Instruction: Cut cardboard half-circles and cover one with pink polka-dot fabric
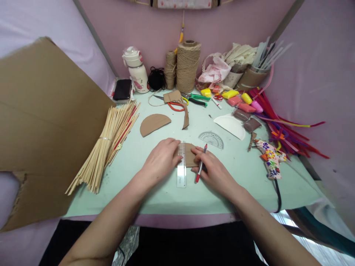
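Observation:
My left hand (163, 157) presses a clear plastic ruler (181, 177) onto a small piece of brown cardboard (190, 150), its thumb at the ruler's edge. The ruler lies upright in view, its lower end reaching past the cardboard onto the table. Between the fingers of my right hand (212, 164) is a red pen (199, 170), slanted, and the fingertips touch the cardboard's right side. Both hands cover parts of the cardboard, so its full outline is hidden. A clear protractor (212, 139) rests just behind my right hand. Farther left lies a cardboard half-disc (155, 123).
A bundle of wooden sticks (104, 142) and a large cardboard sheet (50, 122) stand left. Scissors (176, 107), pliers (198, 98) and twine spools (188, 66) are behind. To the right are a white half-disc (231, 125), clay packs (246, 107), pipe cleaners (294, 129) and a flowered glue gun (271, 157).

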The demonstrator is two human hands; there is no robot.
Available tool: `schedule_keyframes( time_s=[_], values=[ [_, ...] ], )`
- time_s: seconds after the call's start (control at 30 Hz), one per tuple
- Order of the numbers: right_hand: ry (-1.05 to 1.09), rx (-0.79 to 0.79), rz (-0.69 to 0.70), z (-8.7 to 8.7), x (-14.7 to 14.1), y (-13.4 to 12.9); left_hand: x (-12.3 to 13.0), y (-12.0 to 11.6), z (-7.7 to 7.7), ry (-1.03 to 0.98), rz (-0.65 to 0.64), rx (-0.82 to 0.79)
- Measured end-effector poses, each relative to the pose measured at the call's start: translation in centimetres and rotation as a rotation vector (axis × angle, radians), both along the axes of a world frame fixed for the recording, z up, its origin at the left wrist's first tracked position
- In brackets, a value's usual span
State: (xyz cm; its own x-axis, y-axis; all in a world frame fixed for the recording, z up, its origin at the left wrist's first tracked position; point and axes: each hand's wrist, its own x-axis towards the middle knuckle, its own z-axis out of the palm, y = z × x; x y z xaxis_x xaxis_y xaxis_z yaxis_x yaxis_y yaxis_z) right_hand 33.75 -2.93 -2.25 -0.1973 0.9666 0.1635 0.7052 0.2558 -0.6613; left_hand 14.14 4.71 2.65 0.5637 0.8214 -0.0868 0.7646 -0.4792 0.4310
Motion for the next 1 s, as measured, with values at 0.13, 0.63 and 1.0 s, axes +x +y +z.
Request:
schedule_keyframes(
  time_s=[0.13, 0.63, 1.0],
  values=[
    [0.007, 0.022, 0.004, 0.0, 0.0, 0.0, -0.4, -1.3, -1.8, 0.03, -0.11, 0.002],
    [-0.016, 0.018, 0.021, -0.2, 0.1, -0.1, -0.4, -1.8, -2.4, 0.091, -0.072, -0.028],
    [-0.037, 0.076, 0.023, 0.0, 0.1, 0.0, -0.4, -1.8, -2.5, 0.142, -0.075, -0.015]
  ],
)
